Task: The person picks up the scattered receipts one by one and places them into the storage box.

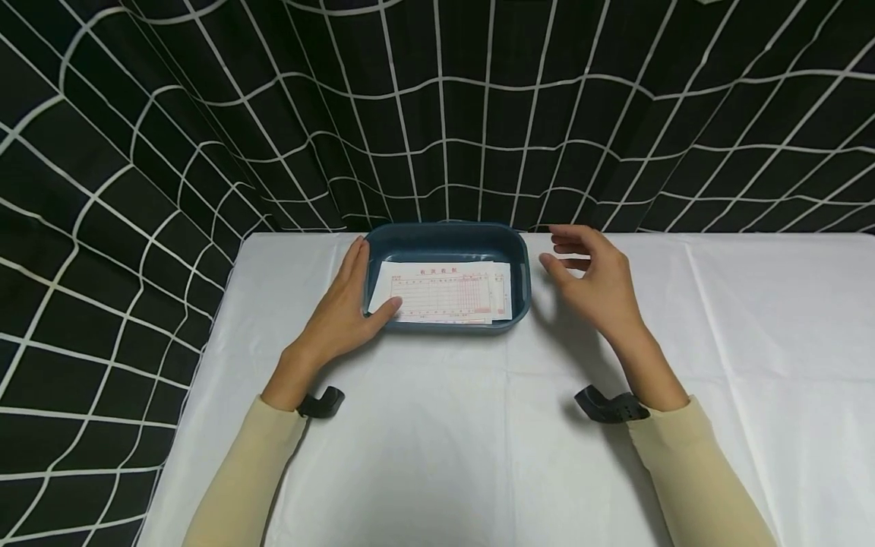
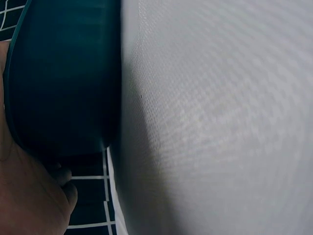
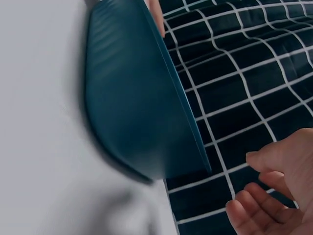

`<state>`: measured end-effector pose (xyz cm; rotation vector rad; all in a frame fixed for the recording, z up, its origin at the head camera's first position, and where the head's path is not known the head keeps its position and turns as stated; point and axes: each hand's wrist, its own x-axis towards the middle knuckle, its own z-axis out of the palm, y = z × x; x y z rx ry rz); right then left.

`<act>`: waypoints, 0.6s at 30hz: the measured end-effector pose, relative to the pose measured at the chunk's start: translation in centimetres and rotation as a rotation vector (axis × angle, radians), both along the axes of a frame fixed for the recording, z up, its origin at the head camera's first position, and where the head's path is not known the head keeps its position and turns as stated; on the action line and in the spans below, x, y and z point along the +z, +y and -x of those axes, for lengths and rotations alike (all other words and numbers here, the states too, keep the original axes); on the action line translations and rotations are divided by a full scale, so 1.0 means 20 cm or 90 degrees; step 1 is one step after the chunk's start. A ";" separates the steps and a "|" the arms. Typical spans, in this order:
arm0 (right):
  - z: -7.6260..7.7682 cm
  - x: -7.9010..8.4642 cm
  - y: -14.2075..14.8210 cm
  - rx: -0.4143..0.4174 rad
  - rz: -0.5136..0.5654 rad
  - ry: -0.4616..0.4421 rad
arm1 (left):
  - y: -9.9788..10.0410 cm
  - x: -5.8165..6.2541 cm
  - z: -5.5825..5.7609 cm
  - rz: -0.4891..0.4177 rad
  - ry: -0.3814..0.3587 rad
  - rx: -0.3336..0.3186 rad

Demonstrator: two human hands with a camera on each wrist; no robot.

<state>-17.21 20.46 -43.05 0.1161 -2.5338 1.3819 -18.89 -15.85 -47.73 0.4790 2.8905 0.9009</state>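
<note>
A dark blue plastic basin (image 1: 447, 328) stands on the white-covered table. Printed paper slips (image 1: 437, 292) with red ruled forms lie stacked inside it, the top one slightly offset from those beneath. My left hand (image 1: 345, 308) holds the basin's left end, the fingers along the outer wall and the thumb over the front rim. In the left wrist view, fingertips curve around the basin's end. Off the right end, apart from the basin, my right hand (image 1: 598, 281) is raised with loosely bent fingers and a gap between thumb and fingers. Nothing is in it in the right wrist view.
A black curtain (image 1: 465, 114) with a white grid hangs behind the basin and down the left side. White cloth (image 1: 437, 441) covers the table. Both wrists carry black bands (image 1: 611, 406) below beige sleeves.
</note>
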 end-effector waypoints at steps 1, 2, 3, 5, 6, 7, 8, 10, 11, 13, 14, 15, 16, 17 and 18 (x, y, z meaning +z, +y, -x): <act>-0.01 0.00 0.01 -0.004 0.000 -0.001 | 0.00 0.00 0.00 -0.001 0.000 0.000; -0.01 0.00 0.02 -0.006 0.005 0.000 | 0.00 0.00 0.00 -0.001 0.001 0.001; -0.02 -0.01 0.03 -0.009 0.006 0.001 | 0.00 0.00 0.00 -0.002 0.002 0.002; -0.03 -0.01 0.05 -0.014 0.009 0.001 | 0.00 0.00 0.00 -0.004 0.002 0.004; -0.04 -0.02 0.06 -0.018 0.009 0.002 | 0.00 0.00 0.00 -0.005 0.002 0.003; -0.05 -0.02 0.08 -0.023 0.010 0.001 | 0.00 0.00 0.00 -0.006 0.002 0.001; -0.06 -0.03 0.09 -0.027 0.007 0.001 | -0.01 0.00 0.00 -0.008 0.002 0.000; -0.08 -0.04 0.11 -0.033 0.003 -0.001 | -0.02 0.00 -0.01 -0.011 0.001 0.001; -0.08 -0.05 0.11 -0.034 0.003 -0.003 | -0.02 0.01 -0.01 -0.012 0.003 0.005; -0.09 -0.07 0.13 -0.032 -0.001 -0.006 | -0.03 0.02 -0.01 -0.012 0.011 0.014; -0.10 -0.08 0.13 -0.030 -0.006 -0.006 | -0.04 0.02 -0.01 -0.011 0.016 0.020; -0.11 -0.08 0.14 -0.027 -0.009 -0.007 | -0.04 0.03 -0.01 -0.008 0.026 0.024; -0.12 -0.09 0.14 -0.024 -0.011 -0.004 | -0.05 0.04 -0.02 -0.007 0.036 0.026; -0.13 -0.09 0.15 -0.023 -0.017 0.001 | -0.05 0.05 -0.02 -0.007 0.044 0.028; -0.15 -0.09 0.16 -0.022 -0.031 0.010 | -0.05 0.06 -0.02 -0.010 0.051 0.028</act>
